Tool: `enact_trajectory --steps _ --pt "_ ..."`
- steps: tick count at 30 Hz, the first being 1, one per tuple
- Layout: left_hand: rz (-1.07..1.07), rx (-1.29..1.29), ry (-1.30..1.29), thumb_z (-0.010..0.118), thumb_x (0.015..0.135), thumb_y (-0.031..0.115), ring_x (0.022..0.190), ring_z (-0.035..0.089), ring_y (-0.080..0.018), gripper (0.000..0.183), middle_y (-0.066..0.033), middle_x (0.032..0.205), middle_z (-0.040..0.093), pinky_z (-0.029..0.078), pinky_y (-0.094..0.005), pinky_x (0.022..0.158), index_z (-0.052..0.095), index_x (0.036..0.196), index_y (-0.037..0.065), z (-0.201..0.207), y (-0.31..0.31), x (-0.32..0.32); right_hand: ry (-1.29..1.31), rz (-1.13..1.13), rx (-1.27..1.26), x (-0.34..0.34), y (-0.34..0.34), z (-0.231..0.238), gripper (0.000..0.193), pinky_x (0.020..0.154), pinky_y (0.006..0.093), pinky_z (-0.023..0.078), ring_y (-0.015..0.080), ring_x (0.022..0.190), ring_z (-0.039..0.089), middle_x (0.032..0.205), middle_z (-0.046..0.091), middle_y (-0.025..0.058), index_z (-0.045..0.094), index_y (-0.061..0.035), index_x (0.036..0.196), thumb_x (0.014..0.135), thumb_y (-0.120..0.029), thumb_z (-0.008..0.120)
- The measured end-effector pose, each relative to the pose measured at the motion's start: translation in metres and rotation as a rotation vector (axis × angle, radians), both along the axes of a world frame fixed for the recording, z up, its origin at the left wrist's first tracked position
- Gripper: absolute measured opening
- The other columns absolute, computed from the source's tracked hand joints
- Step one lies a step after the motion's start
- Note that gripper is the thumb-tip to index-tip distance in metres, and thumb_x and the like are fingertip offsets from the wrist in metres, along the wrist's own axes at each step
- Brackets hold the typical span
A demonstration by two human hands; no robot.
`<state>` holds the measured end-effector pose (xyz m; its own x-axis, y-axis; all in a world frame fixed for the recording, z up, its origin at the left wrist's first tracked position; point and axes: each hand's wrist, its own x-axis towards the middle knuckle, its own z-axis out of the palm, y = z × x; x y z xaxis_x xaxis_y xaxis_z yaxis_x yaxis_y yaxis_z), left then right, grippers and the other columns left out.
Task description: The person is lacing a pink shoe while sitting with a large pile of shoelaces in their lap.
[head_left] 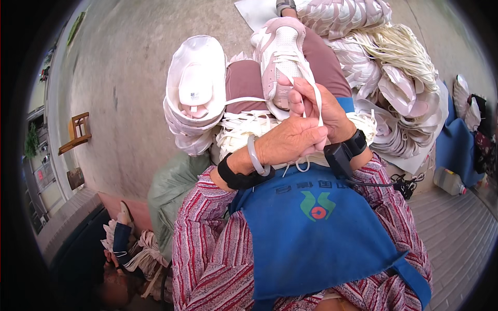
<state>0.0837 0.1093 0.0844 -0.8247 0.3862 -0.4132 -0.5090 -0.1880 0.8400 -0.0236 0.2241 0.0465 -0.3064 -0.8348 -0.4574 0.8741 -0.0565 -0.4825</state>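
"Shoe upper, pink and white: where is it placed, and what is set around it, from the left?"

"It is laid across the mauve trouser legs, just beyond the hands. At the far left a wooden chair is seen, well apart. Nearer, to the left of the legs, pale uppers are nested in a stack. Next, a heap of white laces is gathered on the lap, on the near side of the shoe upper."

"And the fingers?"

"On the left hand, they are folded, and the lace appears to be pinched between thumb and forefinger. On the right hand, slightly farther off, they are curled inward with the lace passed over them; whether it is gripped there cannot be told, as the contact is partly hidden."

"What is stacked at the right?"

"More uppers are piled beside the right leg, and a thick hank of cream laces is draped on their far side."

"How is the lacing best handled?"

"The strand should be kept flat and untwisted, and drawn through smoothly rather than jerked. The upper is best steadied against the legs while tension is applied, since it could otherwise be slid or creased. Both sides should be evened out, and loose laces on the lap kept from being caught in the pull."
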Motion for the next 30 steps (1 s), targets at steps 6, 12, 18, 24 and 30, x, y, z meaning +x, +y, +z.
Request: enact_trajectory --steps 6,12,18,24,30 --pt "0.714 0.326 0.094 0.040 0.101 0.021 0.106 0.055 -0.0238 0.038 -0.0144 0.099 0.061 0.039 -0.0412 0.102 0.049 0.068 0.005 -0.024 -0.101 0.054 0.273 -0.033 0.275 -0.044 0.044 -0.011 0.019 0.038 0.0175 0.022 -0.0007 0.043 0.027 0.058 0.035 -0.0106 0.060 -0.0030 0.098 0.098 -0.021 0.053" --pt "1.311 0.642 0.225 0.045 0.099 0.016 0.122 0.049 -0.0344 0.034 -0.0185 0.110 0.062 0.029 -0.0519 0.112 0.050 0.066 0.006 -0.033 -0.197 0.130 0.367 -0.211 0.444 -0.077 0.061 -0.034 0.011 0.038 0.0197 0.020 0.0004 0.043 0.026 0.057 0.034 -0.0109 0.060 -0.0068 0.087 0.094 -0.016 0.059" --pt "1.620 0.579 0.482 0.052 0.094 0.011 0.125 0.047 -0.0375 0.023 -0.0174 0.109 0.062 0.021 -0.0616 0.114 0.058 0.074 0.003 -0.007 -0.263 0.211 0.286 -0.400 0.419 -0.106 0.079 -0.052 0.009 0.039 0.0208 0.022 0.0020 0.044 0.027 0.056 0.032 -0.0096 0.061 -0.0037 0.093 0.090 -0.012 0.061" --pt "1.859 0.440 0.634 0.053 0.093 0.012 0.122 0.048 -0.0380 0.015 -0.0165 0.106 0.060 0.024 -0.0630 0.112 0.056 0.084 0.001 -0.001 -0.300 0.265 0.299 -0.585 0.423 -0.134 0.090 -0.068 0.013 0.041 0.0232 0.021 0.0039 0.044 0.024 0.056 0.028 -0.0081 0.061 -0.0014 0.094 0.089 -0.013 0.062" --pt "1.605 0.376 0.717 0.053 0.095 0.012 0.111 0.056 -0.0334 0.018 -0.0168 0.109 0.060 0.040 -0.0504 0.105 0.052 0.106 -0.003 0.012 -0.289 0.246 1.030 -0.451 0.938 -0.141 0.088 -0.069 0.019 0.050 0.0218 0.042 0.0084 0.055 0.053 0.065 0.053 0.0005 0.067 -0.0008 0.097 0.086 -0.017 0.065"
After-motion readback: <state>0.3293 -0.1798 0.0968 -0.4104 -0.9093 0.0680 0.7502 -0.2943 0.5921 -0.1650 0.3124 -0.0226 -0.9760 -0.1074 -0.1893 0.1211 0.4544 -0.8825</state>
